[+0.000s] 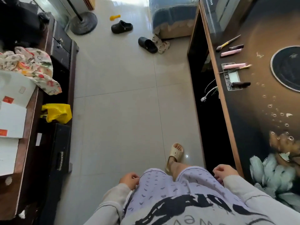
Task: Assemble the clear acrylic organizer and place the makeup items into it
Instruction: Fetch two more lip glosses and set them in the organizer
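The left hand is seen low beside the thigh, fingers loosely curled, with nothing held. The right hand is likewise loosely curled and empty, close to the near edge of the bench.

The makeup items are laid on that bench, farther off and to the right of the right hand, which is judged the nearer one. They are a makeup brush, a dark tube, a pink tube, a second pink tube, a thin stick and a dark mascara-like tube. Their long axes are set crosswise to the bench edge.

The acrylic organizer cannot be identified. A clear-looking piece at the far end of the bench is cut off by the frame and too indistinct to name.
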The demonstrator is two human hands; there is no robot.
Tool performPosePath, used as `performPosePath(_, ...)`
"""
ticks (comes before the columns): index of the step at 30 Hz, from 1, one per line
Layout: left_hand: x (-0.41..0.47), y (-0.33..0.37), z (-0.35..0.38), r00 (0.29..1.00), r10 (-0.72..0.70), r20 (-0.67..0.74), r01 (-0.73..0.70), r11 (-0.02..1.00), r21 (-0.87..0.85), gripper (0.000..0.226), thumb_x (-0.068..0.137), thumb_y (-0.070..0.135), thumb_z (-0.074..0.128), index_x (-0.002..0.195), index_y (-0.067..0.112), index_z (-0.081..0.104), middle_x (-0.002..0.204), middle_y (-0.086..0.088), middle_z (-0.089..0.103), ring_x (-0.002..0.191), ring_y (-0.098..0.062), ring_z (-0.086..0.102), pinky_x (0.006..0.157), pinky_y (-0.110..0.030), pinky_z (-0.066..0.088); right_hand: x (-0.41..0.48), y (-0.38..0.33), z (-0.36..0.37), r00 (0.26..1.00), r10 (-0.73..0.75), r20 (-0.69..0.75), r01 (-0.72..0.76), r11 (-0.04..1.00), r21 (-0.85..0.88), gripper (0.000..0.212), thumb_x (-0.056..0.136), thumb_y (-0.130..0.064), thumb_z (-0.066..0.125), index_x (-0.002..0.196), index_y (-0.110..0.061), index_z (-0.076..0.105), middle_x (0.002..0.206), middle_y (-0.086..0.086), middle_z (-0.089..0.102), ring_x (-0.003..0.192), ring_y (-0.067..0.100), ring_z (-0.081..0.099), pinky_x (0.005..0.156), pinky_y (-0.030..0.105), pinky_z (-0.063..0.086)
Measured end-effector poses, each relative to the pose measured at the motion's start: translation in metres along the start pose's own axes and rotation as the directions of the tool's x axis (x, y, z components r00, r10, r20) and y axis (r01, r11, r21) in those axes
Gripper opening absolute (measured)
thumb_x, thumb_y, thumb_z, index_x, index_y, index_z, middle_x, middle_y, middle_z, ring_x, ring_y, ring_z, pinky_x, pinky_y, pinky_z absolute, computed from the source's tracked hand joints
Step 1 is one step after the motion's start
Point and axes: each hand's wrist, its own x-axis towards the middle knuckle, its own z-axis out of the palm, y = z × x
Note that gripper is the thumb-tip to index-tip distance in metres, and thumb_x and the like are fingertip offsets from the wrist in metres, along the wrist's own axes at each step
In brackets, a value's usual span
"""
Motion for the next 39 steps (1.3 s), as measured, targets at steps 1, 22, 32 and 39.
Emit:
performPosePath(1, 0.003, 0.013, -0.007, 1.000, -0.008, 0.019, 0.008, 1.000, 0.023, 0.025, 0.087, 0.005, 0.048, 0.067, 0.018, 0.057, 0.075, -0.010, 0.060, 0.067, -0.022, 0.056, 0.058, -0.024, 0.038, 0.010, -0.025, -0.007, 1.000, -0.008, 0.005, 0.007, 0.995, 0.098, 0.016, 0.089, 0.001, 0.048, 0.081, -0.003, 0.062, 0.065, 0.011, 0.057, 0.058, 0.023, 0.050, 0.056, 0.026, 0.041)
performPosePath(22, 0.125, 0.353, -0.197, 0.957, 0.266, 0.113, -0.287, 0.825, 0.486, 0.036, 0.088, -0.001, 0.044, 0.059, 0.020, 0.044, 0.060, 0.002, 0.048, 0.041, -0.007, 0.048, 0.026, -0.005, 0.027, 0.107, -0.181, -0.105, 0.961, 0.277, -0.009, -0.217, 0.773, 0.596, 0.022, 0.087, 0.004, 0.049, 0.068, -0.005, 0.055, 0.070, 0.015, 0.060, 0.056, 0.023, 0.050, 0.056, 0.021, 0.045)
performPosePath(32, 0.159, 0.522, -0.231, 0.898, 0.390, 0.205, -0.434, 0.700, 0.567, 0.031, 0.090, -0.003, 0.043, 0.065, 0.015, 0.050, 0.061, -0.002, 0.050, 0.027, 0.000, 0.048, 0.030, -0.009, 0.028, 0.105, -0.232, -0.096, 0.916, 0.386, 0.109, -0.343, 0.614, 0.710, 0.020, 0.087, 0.000, 0.052, 0.100, 0.001, 0.067, 0.109, 0.018, 0.067, 0.096, 0.027, 0.058, 0.074, 0.021, 0.034)
performPosePath(39, 0.171, 0.543, -0.203, 0.905, 0.290, 0.311, -0.423, 0.536, 0.731, 0.028, 0.090, 0.003, 0.043, 0.069, 0.019, 0.050, 0.068, -0.003, 0.055, 0.049, -0.010, 0.048, 0.041, -0.015, 0.035, 0.146, -0.247, -0.132, 0.892, 0.440, 0.105, -0.338, 0.494, 0.801, 0.036, 0.084, -0.002, 0.049, 0.052, -0.018, 0.051, 0.060, 0.006, 0.056, 0.056, 0.022, 0.049, 0.060, 0.025, 0.039)
